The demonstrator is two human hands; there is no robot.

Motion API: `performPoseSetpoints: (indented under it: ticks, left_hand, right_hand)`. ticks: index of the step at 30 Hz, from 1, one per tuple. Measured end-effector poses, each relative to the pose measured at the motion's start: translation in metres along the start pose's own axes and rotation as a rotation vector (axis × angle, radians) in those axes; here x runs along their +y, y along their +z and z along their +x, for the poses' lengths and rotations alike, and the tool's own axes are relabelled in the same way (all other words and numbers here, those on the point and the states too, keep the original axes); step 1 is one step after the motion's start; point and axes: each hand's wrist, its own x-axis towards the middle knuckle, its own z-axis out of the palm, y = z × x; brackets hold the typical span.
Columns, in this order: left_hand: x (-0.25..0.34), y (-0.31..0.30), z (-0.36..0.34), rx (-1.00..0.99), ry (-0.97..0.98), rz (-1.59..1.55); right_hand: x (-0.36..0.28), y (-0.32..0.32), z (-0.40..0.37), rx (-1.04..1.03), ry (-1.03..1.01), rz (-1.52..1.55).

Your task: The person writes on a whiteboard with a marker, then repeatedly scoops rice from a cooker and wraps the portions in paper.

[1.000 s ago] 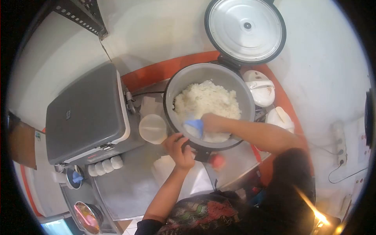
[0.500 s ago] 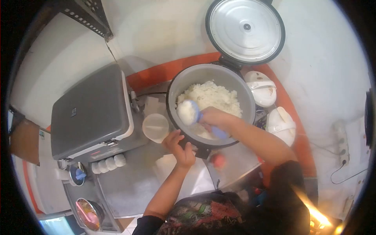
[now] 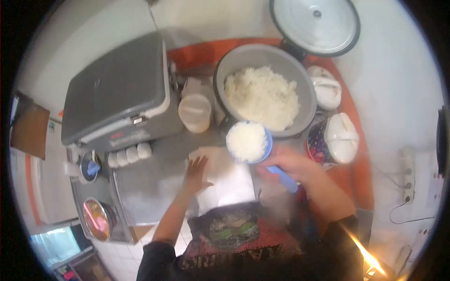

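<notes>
A blue rice scoop [image 3: 287, 181] heaped with white cooked rice [image 3: 247, 142] is gripped by its handle in my right hand [image 3: 289, 165]. It hangs just in front of the large rice cooker pot [image 3: 304, 89], whose inside holds a mound of rice [image 3: 265, 98]. The cooker's round lid [image 3: 315, 25] stands raised behind it. My left hand [image 3: 197, 176], fingers spread, rests at the left edge of a stack of white paper sheets [image 3: 228, 183] on the grey counter.
A large grey cooler box [image 3: 117, 93] stands at the left. Between it and the cooker is a translucent plastic container [image 3: 194, 112]. White rolls [image 3: 130, 155] lie before the cooler. Two white-lidded containers [image 3: 341, 138] flank the cooker's right. Bowls with utensils [image 3: 99, 219] sit far left.
My right hand has lifted the scoop of rice out of the pot toward me. The left hand has moved from beside the cooker down to the paper. The view has shifted.
</notes>
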Motion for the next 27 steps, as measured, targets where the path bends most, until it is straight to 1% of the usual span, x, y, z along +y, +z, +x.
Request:
performPoseSetpoints:
  ticks: [2,3,5,7,9,10,13,14,17,20,22,23,26,27]
  left_hand:
    - [-0.002,-0.009,0.001,-0.182,0.009,0.038]
    - [-0.004,-0.006,0.000,-0.185,0.010,0.051]
    - [-0.009,0.001,0.003,-0.182,0.025,0.083]
    - [-0.005,-0.011,0.006,-0.250,0.014,0.073]
    - [-0.006,-0.012,0.005,-0.281,0.000,0.050]
    - [-0.010,-0.008,0.003,-0.278,-0.011,0.034]
    - [-0.013,-0.006,0.002,-0.228,-0.009,0.035]
    - [-0.010,-0.004,0.000,-0.207,0.001,0.041]
    - [-0.004,-0.011,0.008,-0.267,-0.055,0.057]
    - [-0.011,-0.005,0.012,-0.282,-0.099,0.006]
    - [-0.028,0.023,0.021,-0.207,-0.143,-0.017]
    - [-0.027,0.024,0.024,-0.169,-0.168,-0.032]
    - [-0.012,0.034,0.028,0.087,-0.040,0.186]
    - [-0.015,0.042,0.026,0.108,-0.035,0.190]
  right_hand:
    - [0.050,0.006,0.014,0.018,0.010,-0.028]
    - [0.081,0.002,0.027,0.035,-0.001,-0.058]
    - [0.129,0.014,0.057,0.173,-0.033,-0.076]
    - [0.220,0.002,0.121,0.612,-0.782,-1.006]
    - [0.280,-0.010,0.147,0.482,-0.629,-1.171]
    - [0.294,-0.011,0.151,0.412,-0.550,-1.247]
    - [0.278,-0.015,0.149,0.440,-0.542,-1.290]
    - [0.267,-0.011,0.144,0.454,-0.481,-1.319]
    - [0.273,-0.007,0.148,0.388,-0.433,-1.178]
    - [0.260,-0.034,0.139,0.071,-0.503,-1.010]
    - [0.257,-0.035,0.133,0.035,-0.559,-1.028]
    - [0.253,-0.033,0.130,0.012,-0.585,-1.039]
    - [0.244,-0.027,0.116,0.047,-0.455,-1.087]
    - [0.242,-0.026,0.113,0.056,-0.469,-1.051]
